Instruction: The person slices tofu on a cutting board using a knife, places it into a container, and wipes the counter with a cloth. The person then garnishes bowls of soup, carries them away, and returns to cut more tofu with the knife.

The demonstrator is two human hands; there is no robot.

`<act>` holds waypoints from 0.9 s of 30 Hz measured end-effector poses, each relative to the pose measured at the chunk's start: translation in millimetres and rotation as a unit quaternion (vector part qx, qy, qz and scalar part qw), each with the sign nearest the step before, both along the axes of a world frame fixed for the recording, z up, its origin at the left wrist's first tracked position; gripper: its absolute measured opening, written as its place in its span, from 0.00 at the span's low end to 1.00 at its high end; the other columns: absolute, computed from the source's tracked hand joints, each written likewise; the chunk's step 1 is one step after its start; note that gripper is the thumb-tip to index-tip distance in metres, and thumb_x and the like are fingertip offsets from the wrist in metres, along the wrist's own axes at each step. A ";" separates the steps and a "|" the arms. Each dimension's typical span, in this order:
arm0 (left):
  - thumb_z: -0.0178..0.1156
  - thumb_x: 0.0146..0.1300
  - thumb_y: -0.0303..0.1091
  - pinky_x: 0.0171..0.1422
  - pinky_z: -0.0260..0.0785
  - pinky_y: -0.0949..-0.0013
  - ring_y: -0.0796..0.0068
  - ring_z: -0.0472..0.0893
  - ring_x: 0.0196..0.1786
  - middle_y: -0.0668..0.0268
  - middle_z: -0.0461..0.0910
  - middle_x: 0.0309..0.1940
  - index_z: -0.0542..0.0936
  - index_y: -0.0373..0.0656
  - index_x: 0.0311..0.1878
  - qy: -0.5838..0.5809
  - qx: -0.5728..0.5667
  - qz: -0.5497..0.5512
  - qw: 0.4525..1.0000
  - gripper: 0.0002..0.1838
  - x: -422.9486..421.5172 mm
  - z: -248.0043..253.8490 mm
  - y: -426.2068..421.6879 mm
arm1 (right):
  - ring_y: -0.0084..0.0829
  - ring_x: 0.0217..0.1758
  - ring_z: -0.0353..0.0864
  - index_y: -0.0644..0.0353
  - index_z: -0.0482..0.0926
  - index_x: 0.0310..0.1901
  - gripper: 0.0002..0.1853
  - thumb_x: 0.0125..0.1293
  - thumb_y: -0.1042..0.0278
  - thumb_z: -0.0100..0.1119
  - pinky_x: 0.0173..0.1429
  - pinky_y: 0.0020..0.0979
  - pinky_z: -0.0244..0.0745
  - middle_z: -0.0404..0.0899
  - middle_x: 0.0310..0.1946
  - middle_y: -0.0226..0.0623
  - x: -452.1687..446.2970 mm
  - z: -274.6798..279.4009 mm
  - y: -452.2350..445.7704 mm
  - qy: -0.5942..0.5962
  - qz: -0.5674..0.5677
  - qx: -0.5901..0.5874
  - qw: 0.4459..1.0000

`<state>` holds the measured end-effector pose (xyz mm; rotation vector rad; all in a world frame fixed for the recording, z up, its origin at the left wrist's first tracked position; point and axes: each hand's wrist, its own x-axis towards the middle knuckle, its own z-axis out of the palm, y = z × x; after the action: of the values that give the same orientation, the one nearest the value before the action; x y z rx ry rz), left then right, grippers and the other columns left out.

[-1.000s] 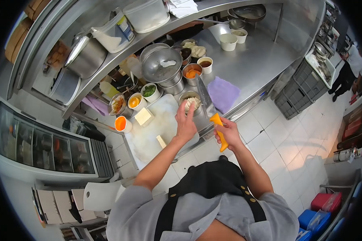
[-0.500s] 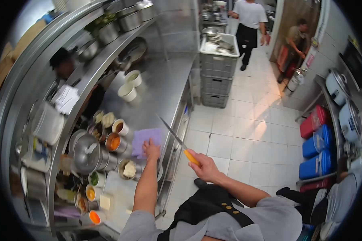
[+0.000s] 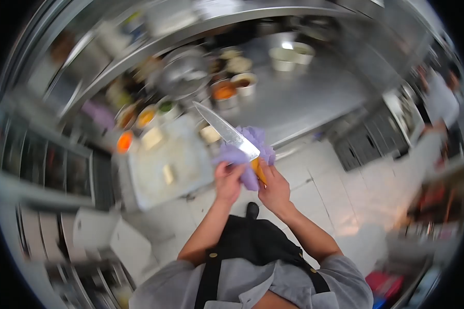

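The right hand (image 3: 274,186) grips the knife (image 3: 227,130) by its yellow handle, its fingers closed around it, while the left hand (image 3: 228,181) has its fingers closed on the purple cloth (image 3: 231,154). The knife is in the air in front of the person's body, near the front edge of the steel surface (image 3: 330,85), its blade slanting up and to the left in the view, the tip toward the containers. The cloth is bunched about the base of the blade, showing on both sides of it; exactly how it wraps the metal is blurred. To the left of the hands lies the pale cutting board (image 3: 185,175), carrying a whitish block (image 3: 152,138) near its back edge and a smaller pale piece (image 3: 169,174) nearer the front. A container with pale contents (image 3: 210,134) sits close beside the blade, partly hidden by it. Behind the board stand a cup with green contents (image 3: 167,107) and one with yellow contents (image 3: 147,117); a wide metal bowl (image 3: 183,77) is farther back. Two pale tubs (image 3: 283,61) stand close together toward the back of the surface. At the far right, beyond the grey crates (image 3: 361,136), another person in a white top (image 3: 441,100) appears blurred.
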<state>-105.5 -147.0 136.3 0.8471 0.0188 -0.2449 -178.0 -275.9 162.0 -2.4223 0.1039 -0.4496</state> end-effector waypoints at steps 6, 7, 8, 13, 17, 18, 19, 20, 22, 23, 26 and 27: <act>0.72 0.53 0.18 0.42 0.77 0.69 0.76 0.79 0.41 0.63 0.80 0.37 0.78 0.40 0.37 0.006 0.255 0.397 0.882 0.13 2.8 -11.6 104.9 | 0.44 0.42 0.81 0.63 0.70 0.66 0.31 0.58 0.73 0.62 0.43 0.40 0.80 0.77 0.41 0.41 -1.1 1.0 79.6 -0.035 0.289 -0.105 0.951; 0.71 0.54 0.18 0.42 0.77 0.69 0.76 0.79 0.40 0.64 0.80 0.36 0.77 0.40 0.36 0.027 0.253 0.465 0.848 0.12 -8.7 0.6 140.0 | 0.46 0.42 0.82 0.63 0.70 0.66 0.33 0.57 0.73 0.65 0.44 0.41 0.80 0.78 0.44 0.44 -12.7 5.6 79.8 -0.014 0.345 -0.086 0.935; 0.72 0.53 0.19 0.42 0.76 0.69 0.76 0.79 0.38 0.64 0.80 0.34 0.77 0.40 0.36 0.047 0.206 0.519 0.828 0.13 -23.6 4.9 181.0 | 0.49 0.42 0.82 0.62 0.69 0.67 0.34 0.56 0.72 0.67 0.45 0.41 0.80 0.79 0.46 0.47 -21.5 9.0 80.4 0.005 0.399 -0.069 0.914; 0.69 0.61 0.27 0.50 0.79 0.64 0.69 0.83 0.41 0.61 0.82 0.38 0.78 0.39 0.43 -0.027 0.125 0.592 0.796 0.10 -241.1 22.2 333.5 | 0.30 0.31 0.82 0.66 0.76 0.60 0.27 0.55 0.79 0.66 0.38 0.29 0.78 0.81 0.31 0.38 -75.6 -11.0 58.8 0.126 0.537 0.077 0.831; 0.59 0.69 0.36 0.65 0.73 0.55 0.58 0.81 0.55 0.53 0.81 0.52 0.74 0.34 0.58 -0.068 -0.079 0.544 0.832 0.19 -390.4 1.3 339.1 | 0.20 0.26 0.79 0.68 0.79 0.52 0.18 0.59 0.78 0.62 0.33 0.24 0.76 0.78 0.26 0.30 -89.7 -73.4 60.4 0.306 0.537 0.149 0.771; 0.56 0.70 0.37 0.69 0.70 0.53 0.55 0.80 0.59 0.51 0.79 0.55 0.72 0.33 0.62 -0.046 -0.046 0.530 0.846 0.23 -412.5 -21.7 341.5 | 0.20 0.26 0.79 0.68 0.79 0.52 0.18 0.59 0.78 0.62 0.33 0.24 0.76 0.78 0.26 0.30 -96.7 -69.8 72.3 0.313 0.558 0.144 0.755; 0.57 0.62 0.27 0.69 0.70 0.52 0.54 0.79 0.60 0.49 0.77 0.58 0.69 0.30 0.64 -0.071 -0.111 0.515 0.847 0.26 -429.1 -43.5 337.4 | 0.18 0.22 0.76 0.68 0.79 0.50 0.15 0.60 0.78 0.60 0.27 0.22 0.71 0.78 0.25 0.30 -101.3 -59.8 83.9 0.332 0.587 0.173 0.718; 0.57 0.62 0.27 0.69 0.70 0.52 0.54 0.79 0.60 0.49 0.77 0.58 0.69 0.30 0.64 -0.076 -0.108 0.534 0.835 0.26 -445.0 -41.5 325.2 | 0.16 0.18 0.73 0.67 0.78 0.48 0.12 0.62 0.78 0.58 0.21 0.20 0.65 0.77 0.24 0.30 -110.6 -49.0 100.7 0.349 0.611 0.196 0.683; 0.55 0.54 0.22 0.68 0.71 0.52 0.54 0.78 0.60 0.49 0.76 0.59 0.68 0.30 0.65 -0.076 -0.220 0.520 0.822 0.31 -470.2 -36.4 288.0 | 0.17 0.17 0.72 0.66 0.77 0.44 0.07 0.67 0.74 0.56 0.18 0.21 0.64 0.77 0.23 0.30 -132.9 -29.9 126.8 0.367 0.646 0.185 0.643; 0.55 0.51 0.20 0.67 0.71 0.52 0.55 0.79 0.60 0.50 0.77 0.59 0.69 0.30 0.65 -0.073 -0.207 0.535 0.816 0.32 -478.4 -41.5 272.7 | 0.17 0.16 0.72 0.66 0.77 0.42 0.07 0.69 0.71 0.56 0.17 0.21 0.64 0.77 0.23 0.30 -142.8 -22.8 140.8 0.404 0.647 0.185 0.620; 0.55 0.50 0.19 0.67 0.72 0.54 0.58 0.79 0.61 0.52 0.76 0.60 0.68 0.33 0.67 -0.050 -0.086 0.588 0.803 0.35 -478.2 -65.7 216.0 | 0.18 0.13 0.71 0.63 0.76 0.38 0.13 0.74 0.61 0.55 0.15 0.22 0.62 0.76 0.20 0.31 -145.3 -20.5 168.1 0.458 0.695 0.151 0.534; 0.55 0.50 0.19 0.67 0.72 0.54 0.58 0.79 0.61 0.52 0.76 0.60 0.68 0.33 0.67 -0.052 -0.083 0.613 0.784 0.35 -489.8 -63.2 194.3 | 0.18 0.12 0.70 0.62 0.77 0.39 0.12 0.74 0.61 0.55 0.14 0.23 0.62 0.74 0.18 0.30 -131.7 -26.9 178.2 0.481 0.716 0.061 0.501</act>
<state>-595.3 47.3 73.1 0.5270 0.4302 1.0282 -309.8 -97.7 135.1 -1.4554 -1.2415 1.5709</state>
